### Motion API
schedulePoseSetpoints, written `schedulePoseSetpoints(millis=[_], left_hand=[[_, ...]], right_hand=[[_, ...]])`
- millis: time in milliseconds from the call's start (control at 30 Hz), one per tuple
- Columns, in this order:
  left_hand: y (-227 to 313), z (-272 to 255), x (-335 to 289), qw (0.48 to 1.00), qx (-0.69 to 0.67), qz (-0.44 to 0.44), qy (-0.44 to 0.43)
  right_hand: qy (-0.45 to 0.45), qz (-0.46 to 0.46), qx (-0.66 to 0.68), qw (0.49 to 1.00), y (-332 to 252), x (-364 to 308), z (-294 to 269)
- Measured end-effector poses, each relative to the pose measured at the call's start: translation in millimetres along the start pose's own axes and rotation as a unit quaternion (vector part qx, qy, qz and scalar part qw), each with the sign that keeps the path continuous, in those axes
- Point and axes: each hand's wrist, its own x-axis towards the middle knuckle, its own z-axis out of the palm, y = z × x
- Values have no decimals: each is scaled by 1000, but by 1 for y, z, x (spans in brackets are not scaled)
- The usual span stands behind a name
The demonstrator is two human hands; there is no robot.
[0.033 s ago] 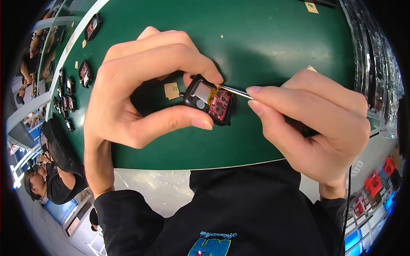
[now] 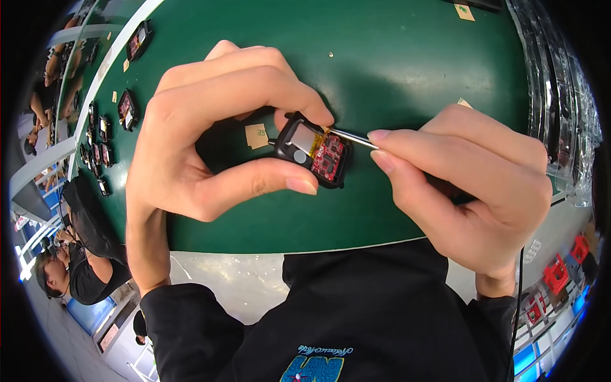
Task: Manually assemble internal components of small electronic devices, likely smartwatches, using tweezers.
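Note:
My left hand [image 2: 191, 127] curves around a small opened black electronic device [image 2: 280, 151], gripping it between thumb and fingers above the table. Inside the casing lie a red circuit board [image 2: 328, 159], a silver battery-like block [image 2: 303, 138], a round grey disc [image 2: 299, 156] and a strip of yellow tape [image 2: 316, 144]. From the right, my right hand [image 2: 477, 184] pinches a slim silver metal tool [image 2: 353, 137]. Its tip meets the device's upper edge near the yellow tape, beside my left fingertip; whether it touches cannot be seen. My fingers hide the tool's rear end.
Several similar opened devices [image 2: 127, 109] lie along the green table's [image 2: 382, 57] left side. Paper labels [image 2: 257, 135] dot the surface. Clear plastic-wrapped strips [image 2: 554, 95] line the right edge. Another person [image 2: 95, 270] sits at the left, and red stools [image 2: 555, 274] stand at the right.

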Motion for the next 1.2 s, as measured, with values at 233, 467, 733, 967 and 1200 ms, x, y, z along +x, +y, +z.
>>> schedulePoseSetpoints(millis=[233,467,733,967,1200], left_hand=[[-2,5,-2,1000,-15,2,21],[-1,9,-3,999,-32,13,38],[-1,3,-2,1000,-15,16,7],[0,4,-1,999,-28,19,11],[1,2,-7,1000,-8,13,0]], right_hand=[[-21,33,9,999,-5,4,-4],[-24,58,16,998,-9,5,-6],[-14,22,-13,1000,-6,4,0],[-8,19,-6,1000,-8,0,0],[5,22,-8,1000,-11,-3,0]])
